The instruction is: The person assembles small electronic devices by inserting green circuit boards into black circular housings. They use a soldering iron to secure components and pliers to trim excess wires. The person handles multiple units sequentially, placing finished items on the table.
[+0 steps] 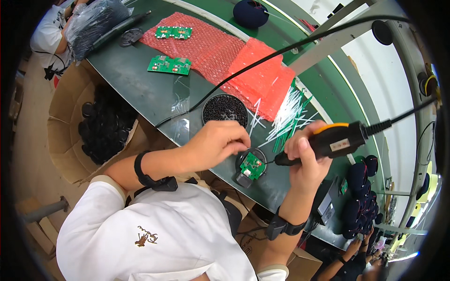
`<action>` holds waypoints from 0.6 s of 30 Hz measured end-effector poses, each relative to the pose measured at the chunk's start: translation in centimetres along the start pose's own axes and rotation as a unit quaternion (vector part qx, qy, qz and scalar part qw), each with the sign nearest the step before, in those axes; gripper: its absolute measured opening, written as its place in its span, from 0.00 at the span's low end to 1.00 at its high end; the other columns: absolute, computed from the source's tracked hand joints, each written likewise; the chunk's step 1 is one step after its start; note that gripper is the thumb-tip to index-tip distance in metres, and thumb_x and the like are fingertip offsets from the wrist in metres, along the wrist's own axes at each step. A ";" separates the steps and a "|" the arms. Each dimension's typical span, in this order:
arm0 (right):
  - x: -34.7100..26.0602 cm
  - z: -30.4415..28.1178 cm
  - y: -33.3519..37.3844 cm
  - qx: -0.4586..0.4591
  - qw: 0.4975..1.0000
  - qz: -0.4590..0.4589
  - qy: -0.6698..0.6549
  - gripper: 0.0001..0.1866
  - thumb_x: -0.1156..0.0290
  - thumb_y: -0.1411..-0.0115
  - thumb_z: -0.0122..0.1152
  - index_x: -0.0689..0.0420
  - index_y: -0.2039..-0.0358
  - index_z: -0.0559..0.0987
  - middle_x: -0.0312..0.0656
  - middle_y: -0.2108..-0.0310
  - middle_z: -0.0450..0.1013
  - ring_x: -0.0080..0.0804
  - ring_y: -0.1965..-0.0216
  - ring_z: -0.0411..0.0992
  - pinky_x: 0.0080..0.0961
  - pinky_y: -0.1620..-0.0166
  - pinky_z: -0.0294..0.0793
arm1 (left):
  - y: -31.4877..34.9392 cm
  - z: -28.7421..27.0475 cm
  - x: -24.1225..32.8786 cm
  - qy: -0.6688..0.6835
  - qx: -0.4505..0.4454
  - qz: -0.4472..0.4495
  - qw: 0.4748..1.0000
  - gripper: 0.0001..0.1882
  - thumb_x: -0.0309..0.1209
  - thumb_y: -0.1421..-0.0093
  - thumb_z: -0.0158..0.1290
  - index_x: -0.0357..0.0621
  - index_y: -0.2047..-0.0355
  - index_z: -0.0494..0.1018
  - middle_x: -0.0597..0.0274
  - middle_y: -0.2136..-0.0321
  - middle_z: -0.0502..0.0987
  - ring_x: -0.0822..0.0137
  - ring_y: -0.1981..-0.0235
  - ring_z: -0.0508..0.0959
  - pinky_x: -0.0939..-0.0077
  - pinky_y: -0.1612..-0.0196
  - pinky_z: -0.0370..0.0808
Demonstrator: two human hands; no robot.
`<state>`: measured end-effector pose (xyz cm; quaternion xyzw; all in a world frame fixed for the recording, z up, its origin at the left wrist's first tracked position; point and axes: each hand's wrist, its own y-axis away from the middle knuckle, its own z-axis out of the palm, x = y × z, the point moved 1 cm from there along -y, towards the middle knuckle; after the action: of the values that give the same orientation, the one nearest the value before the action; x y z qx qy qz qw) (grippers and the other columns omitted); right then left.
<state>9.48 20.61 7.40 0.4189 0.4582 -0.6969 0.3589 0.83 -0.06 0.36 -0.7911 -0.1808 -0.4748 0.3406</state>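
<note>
My right hand (309, 164) is wrapped round a black electric screwdriver (335, 143) with an orange strip. Its thin bit points left at a green circuit board (253, 165), which sits in a round black housing (263, 177). Whether the bit touches the board I cannot tell. Thumb and forefinger of my left hand (218, 144) are pinched together at the upper left rim of the housing. Anything between them is too small to make out. Just beyond that hand stands a round dish of small black screw-like pieces (225, 105).
White and green strips (288, 114) lie right of the dish. Beyond are red bubble wrap (201, 49) and two green board panels (169, 65) (173, 32). A cardboard box (65, 117) of black round parts stands left. Dark-blue rounded items (358, 201) line the right. A black cable crosses above the table.
</note>
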 end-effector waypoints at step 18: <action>-0.1 3.7 2.5 0.080 0.993 -0.074 -0.042 0.19 0.84 0.36 0.63 0.59 0.48 0.70 0.36 0.75 0.68 0.23 0.81 0.64 0.23 0.75 0.66 | 0.8 3.9 -0.5 0.046 -0.059 -0.038 0.996 0.15 0.17 0.44 0.64 0.39 0.56 0.81 0.55 0.64 0.83 0.60 0.63 0.86 0.67 0.60 0.83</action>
<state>10.81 16.34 7.45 0.3815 0.4152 -0.7732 0.2902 3.46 2.17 -1.59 -0.7795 -0.1662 -0.5333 0.2834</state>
